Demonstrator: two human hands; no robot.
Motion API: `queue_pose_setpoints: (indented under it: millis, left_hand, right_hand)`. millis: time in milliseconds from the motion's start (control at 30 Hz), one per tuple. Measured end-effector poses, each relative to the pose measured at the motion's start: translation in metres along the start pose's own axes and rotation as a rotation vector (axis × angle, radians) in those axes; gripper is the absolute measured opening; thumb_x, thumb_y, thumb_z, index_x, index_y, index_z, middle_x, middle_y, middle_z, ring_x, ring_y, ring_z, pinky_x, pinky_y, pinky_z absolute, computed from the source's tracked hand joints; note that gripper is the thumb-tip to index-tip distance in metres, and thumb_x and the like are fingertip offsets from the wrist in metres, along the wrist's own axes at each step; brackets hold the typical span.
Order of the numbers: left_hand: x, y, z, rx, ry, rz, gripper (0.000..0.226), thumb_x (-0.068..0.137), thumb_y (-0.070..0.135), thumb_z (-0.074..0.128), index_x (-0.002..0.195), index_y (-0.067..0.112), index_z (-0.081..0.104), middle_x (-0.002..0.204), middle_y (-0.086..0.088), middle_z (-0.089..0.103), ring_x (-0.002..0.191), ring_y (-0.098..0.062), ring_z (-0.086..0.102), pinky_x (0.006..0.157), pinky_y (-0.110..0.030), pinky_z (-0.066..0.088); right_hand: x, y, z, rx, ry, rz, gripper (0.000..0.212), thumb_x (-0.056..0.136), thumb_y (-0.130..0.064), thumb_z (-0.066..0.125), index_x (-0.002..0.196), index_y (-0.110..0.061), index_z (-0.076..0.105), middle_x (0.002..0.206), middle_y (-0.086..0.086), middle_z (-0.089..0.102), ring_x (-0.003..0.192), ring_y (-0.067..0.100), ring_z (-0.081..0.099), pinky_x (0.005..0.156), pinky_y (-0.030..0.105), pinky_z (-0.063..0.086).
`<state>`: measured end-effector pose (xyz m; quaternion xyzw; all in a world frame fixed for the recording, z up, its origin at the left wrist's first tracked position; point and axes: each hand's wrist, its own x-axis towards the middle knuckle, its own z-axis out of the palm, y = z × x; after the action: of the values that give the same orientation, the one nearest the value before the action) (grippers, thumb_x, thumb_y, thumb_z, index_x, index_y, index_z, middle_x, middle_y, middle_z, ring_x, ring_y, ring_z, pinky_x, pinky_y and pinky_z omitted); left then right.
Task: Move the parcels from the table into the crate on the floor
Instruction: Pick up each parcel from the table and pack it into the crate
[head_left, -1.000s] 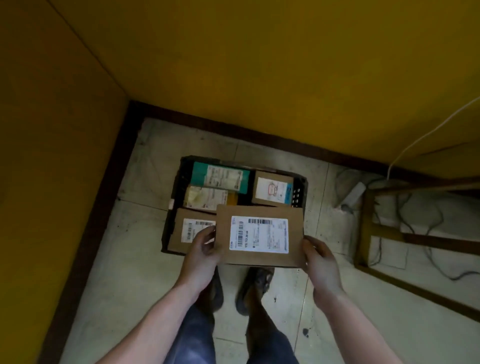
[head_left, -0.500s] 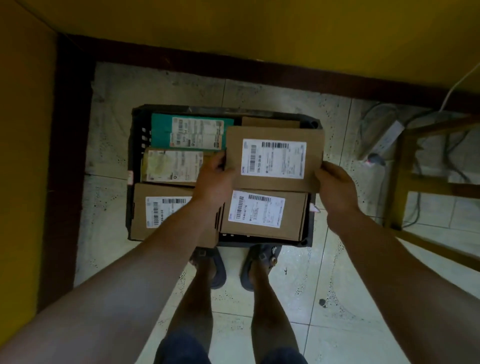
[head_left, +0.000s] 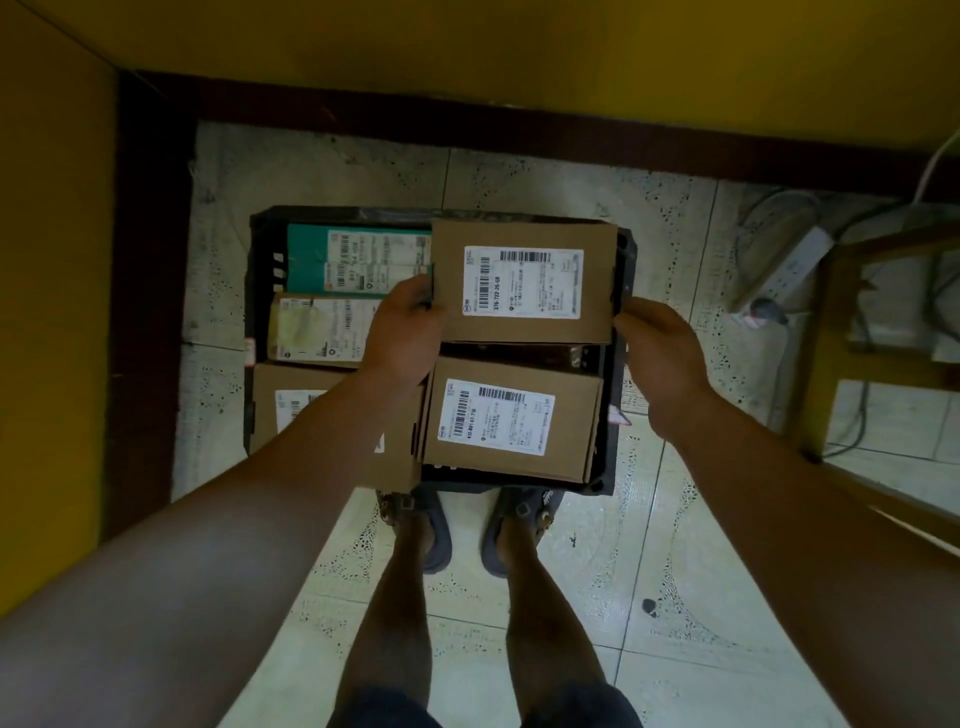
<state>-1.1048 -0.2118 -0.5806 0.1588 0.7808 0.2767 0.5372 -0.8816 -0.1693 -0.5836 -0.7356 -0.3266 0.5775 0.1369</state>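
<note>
A brown cardboard parcel (head_left: 524, 280) with a white barcode label sits over the far right part of the black crate (head_left: 260, 249) on the floor. My left hand (head_left: 405, 327) grips its left edge and my right hand (head_left: 657, 353) grips its right edge. Whether the parcel rests on something below I cannot tell. In the crate lie a teal parcel (head_left: 311, 260), a pale labelled parcel (head_left: 322, 327), a brown parcel (head_left: 280, 400) partly under my left forearm, and another brown labelled parcel (head_left: 509, 415) at the near right.
Yellow walls with a dark skirting (head_left: 467, 119) close the corner behind and left of the crate. A wooden frame (head_left: 815, 353), a white power strip (head_left: 789, 270) and cables lie to the right. My feet in dark sandals (head_left: 436, 525) stand just before the crate.
Both hands have carried the brown parcel forward and down, from in front of the crate to over its far right part. The camera has tilted down and closer.
</note>
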Motion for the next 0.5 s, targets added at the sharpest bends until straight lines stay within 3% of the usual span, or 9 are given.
queue_pose_setpoints:
  millis: [33, 67, 133, 167, 267, 333, 400, 433, 500]
  left_hand:
    - [-0.004, 0.001, 0.000, -0.031, 0.013, 0.000, 0.019, 0.085, 0.014, 0.068, 0.090, 0.031, 0.071, 0.115, -0.006, 0.071, 0.111, -0.028, 0.066, 0.098, -0.043, 0.052]
    - [-0.009, 0.002, -0.001, -0.055, 0.030, -0.005, 0.021, 0.088, 0.010, 0.067, 0.090, 0.031, 0.070, 0.106, -0.001, 0.073, 0.105, -0.022, 0.069, 0.093, -0.038, 0.055]
    - [-0.023, 0.008, -0.004, -0.102, 0.063, -0.016, 0.018, 0.092, 0.007, 0.063, 0.102, 0.020, 0.068, 0.093, 0.008, 0.074, 0.082, -0.004, 0.072, 0.069, -0.020, 0.058]
    - [-0.031, 0.012, -0.006, -0.100, 0.048, -0.022, 0.019, 0.093, 0.007, 0.061, 0.110, 0.012, 0.067, 0.098, 0.003, 0.074, 0.078, -0.003, 0.071, 0.064, -0.016, 0.056]
    - [-0.065, 0.033, -0.013, -0.097, -0.038, -0.035, 0.038, 0.095, 0.013, 0.058, 0.133, 0.008, 0.058, 0.126, -0.020, 0.064, 0.102, -0.016, 0.066, 0.067, -0.016, 0.056]
    - [-0.095, 0.053, -0.017, -0.107, -0.080, -0.011, 0.043, 0.095, 0.016, 0.059, 0.138, 0.016, 0.054, 0.127, -0.013, 0.065, 0.108, -0.016, 0.064, 0.076, -0.018, 0.055]
    - [-0.130, 0.076, -0.022, -0.081, -0.104, 0.030, 0.042, 0.096, 0.020, 0.059, 0.138, 0.023, 0.053, 0.129, -0.002, 0.064, 0.116, -0.017, 0.060, 0.098, -0.030, 0.049]
    - [-0.148, 0.087, -0.025, -0.073, -0.123, 0.046, 0.041, 0.096, 0.021, 0.058, 0.136, 0.024, 0.054, 0.128, 0.000, 0.064, 0.117, -0.017, 0.059, 0.102, -0.033, 0.046]
    - [-0.184, 0.111, -0.032, -0.094, -0.176, 0.070, 0.037, 0.097, 0.021, 0.057, 0.133, 0.023, 0.056, 0.126, -0.001, 0.066, 0.114, -0.018, 0.061, 0.092, -0.030, 0.048]
  right_hand:
    - [-0.006, -0.001, -0.004, -0.003, 0.009, 0.008, 0.031, 0.091, -0.020, 0.056, 0.065, -0.031, 0.069, 0.068, -0.016, 0.068, 0.065, -0.005, 0.060, 0.076, 0.026, 0.050]
    - [-0.013, -0.001, -0.009, 0.000, 0.015, 0.009, 0.028, 0.091, -0.018, 0.055, 0.068, -0.024, 0.070, 0.069, -0.012, 0.069, 0.060, -0.007, 0.059, 0.077, 0.026, 0.049]
    - [-0.030, -0.004, -0.017, 0.004, 0.037, 0.007, 0.016, 0.091, -0.016, 0.053, 0.080, -0.009, 0.064, 0.085, -0.006, 0.068, 0.068, -0.002, 0.061, 0.083, 0.029, 0.050]
    - [-0.040, -0.008, -0.021, -0.002, 0.045, 0.007, 0.015, 0.090, -0.014, 0.052, 0.087, -0.003, 0.061, 0.090, -0.009, 0.065, 0.072, 0.002, 0.062, 0.083, 0.032, 0.051]
    - [-0.077, -0.024, -0.030, -0.006, 0.053, 0.015, 0.014, 0.087, -0.014, 0.052, 0.091, -0.007, 0.064, 0.085, -0.015, 0.065, 0.075, 0.008, 0.060, 0.092, 0.043, 0.050]
    - [-0.111, -0.041, -0.038, 0.026, 0.045, 0.014, 0.018, 0.088, -0.019, 0.055, 0.088, -0.023, 0.072, 0.084, -0.016, 0.066, 0.084, 0.007, 0.059, 0.095, 0.039, 0.049]
    - [-0.148, -0.061, -0.050, 0.050, 0.034, 0.000, 0.020, 0.091, -0.023, 0.056, 0.104, -0.032, 0.068, 0.099, -0.015, 0.063, 0.091, 0.003, 0.058, 0.092, 0.031, 0.048]
    - [-0.167, -0.071, -0.056, 0.051, 0.037, -0.014, 0.019, 0.092, -0.024, 0.056, 0.107, -0.032, 0.065, 0.105, -0.012, 0.064, 0.093, 0.003, 0.059, 0.091, 0.030, 0.048]
    - [-0.205, -0.088, -0.069, 0.046, 0.070, -0.050, 0.026, 0.094, -0.025, 0.056, 0.119, -0.028, 0.062, 0.118, -0.006, 0.063, 0.106, 0.013, 0.059, 0.100, 0.037, 0.047]
